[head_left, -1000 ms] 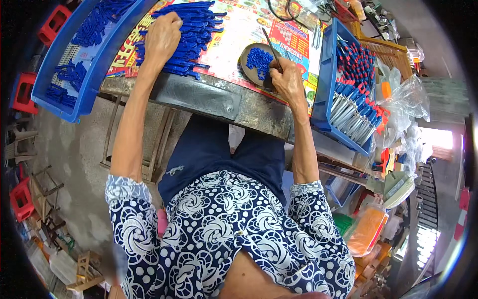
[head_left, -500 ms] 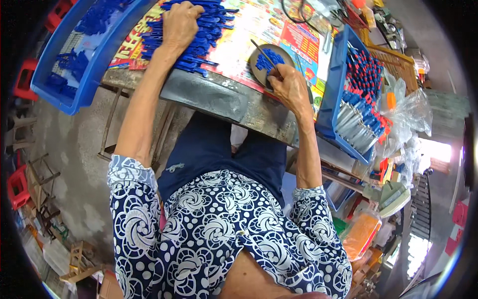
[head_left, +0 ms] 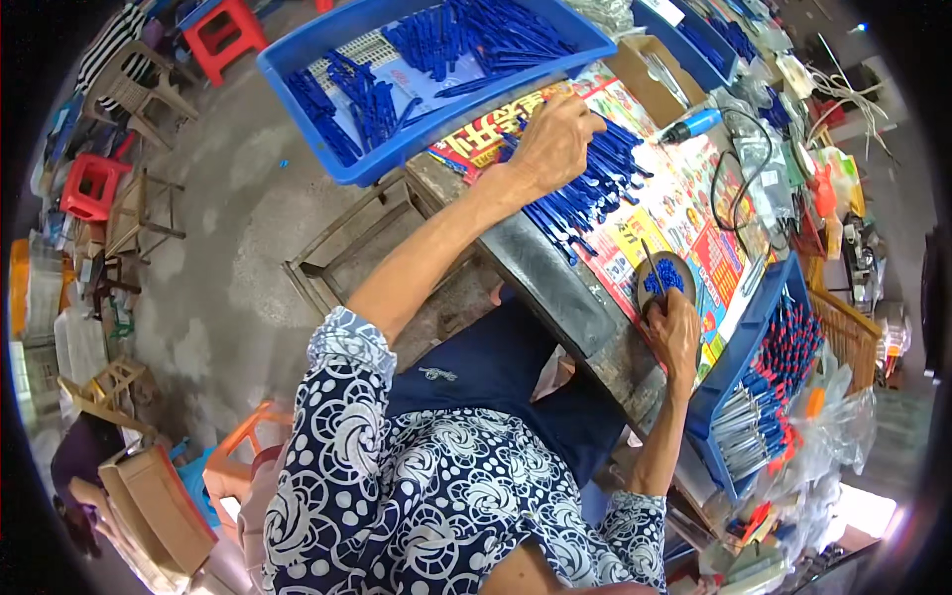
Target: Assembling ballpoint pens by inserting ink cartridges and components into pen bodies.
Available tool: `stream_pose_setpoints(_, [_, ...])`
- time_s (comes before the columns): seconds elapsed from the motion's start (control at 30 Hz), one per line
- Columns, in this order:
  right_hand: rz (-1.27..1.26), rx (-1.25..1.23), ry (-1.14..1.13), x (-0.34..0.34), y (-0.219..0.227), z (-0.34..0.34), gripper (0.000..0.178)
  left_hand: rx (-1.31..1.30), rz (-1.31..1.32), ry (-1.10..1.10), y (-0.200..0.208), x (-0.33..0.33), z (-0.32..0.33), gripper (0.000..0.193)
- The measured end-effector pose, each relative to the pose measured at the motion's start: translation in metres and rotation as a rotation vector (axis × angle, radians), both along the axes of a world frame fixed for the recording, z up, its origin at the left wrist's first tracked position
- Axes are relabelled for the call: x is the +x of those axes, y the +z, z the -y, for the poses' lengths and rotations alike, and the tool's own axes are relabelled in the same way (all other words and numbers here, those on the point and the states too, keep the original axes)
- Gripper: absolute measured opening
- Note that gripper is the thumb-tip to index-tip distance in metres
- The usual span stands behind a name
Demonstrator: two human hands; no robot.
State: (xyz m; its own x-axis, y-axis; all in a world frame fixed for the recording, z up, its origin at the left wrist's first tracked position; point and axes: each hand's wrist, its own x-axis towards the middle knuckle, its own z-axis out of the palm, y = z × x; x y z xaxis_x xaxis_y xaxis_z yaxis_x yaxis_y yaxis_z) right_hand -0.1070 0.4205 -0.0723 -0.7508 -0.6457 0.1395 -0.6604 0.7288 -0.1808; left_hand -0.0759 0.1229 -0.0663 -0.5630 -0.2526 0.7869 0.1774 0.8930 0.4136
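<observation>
Right hand (head_left: 674, 332) closed, thumb and fingers grip a thin dark rod (head_left: 649, 256) whose far end reaches over a small round brownish dish (head_left: 643, 291) holding tiny bright-blue pieces (head_left: 666, 276). Left hand (head_left: 555, 144) has its fingers bent over a spread pile of slender blue plastic sticks (head_left: 610, 183); whether it grips one cannot be told. Under both hands lies a red, yellow and white printed sheet (head_left: 635, 233), covering part of a worn dark counter (head_left: 555, 288) whose bare edge runs nearest the person.

Beyond the left hand, a blue plastic tool with a black cable (head_left: 694, 124) lies near an open brown cardboard box (head_left: 640, 79). To the left of that hand, a long blue plastic tray (head_left: 466, 111) contains several bunches of blue sticks. Just right of the right hand, a deep blue plastic bin (head_left: 732, 362) holds red-and-blue pens (head_left: 788, 332) and silvery rods (head_left: 742, 431), with crumpled clear plastic bags (head_left: 838, 426) beside it.

Farther left, red plastic stools (head_left: 94, 188) stand on a patchy grey floor (head_left: 228, 228).
</observation>
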Motion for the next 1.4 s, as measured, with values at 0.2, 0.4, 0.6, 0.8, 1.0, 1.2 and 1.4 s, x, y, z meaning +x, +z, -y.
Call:
stream_pose_setpoints(0.2, [0.110,-0.083,0.033,-0.001,0.007,-0.002,0.019,0.207,0.305,0.038,0.032,0.038,0.055,0.019])
stream_pose_setpoints(0.4, [0.198,-0.119,-0.041,-0.002,0.012,-0.001,0.020,0.117,0.590,0.205,0.026,0.046,0.143,0.025])
stream_pose_setpoints(0.6, [0.185,-0.223,-0.012,-0.007,0.009,-0.001,0.019,0.100,0.862,0.203,-0.003,0.023,0.177,0.024])
stream_pose_setpoints(0.8, [0.388,-0.364,-0.139,-0.004,0.023,-0.004,0.012,-0.092,0.997,0.218,-0.024,0.000,0.173,0.029])
stream_pose_setpoints(1.0, [0.315,-0.369,-0.067,-0.011,0.014,0.002,0.010,-0.208,0.794,0.094,-0.057,0.007,0.230,0.024])
stream_pose_setpoints(1.2, [0.547,-0.573,-0.137,-0.007,0.015,-0.006,0.011,0.018,0.823,0.084,-0.059,0.000,0.243,0.017])
stream_pose_setpoints(1.4, [0.753,-0.825,-0.190,-0.010,0.014,-0.017,0.010,0.555,0.622,-0.131,-0.032,0.008,0.229,0.012])
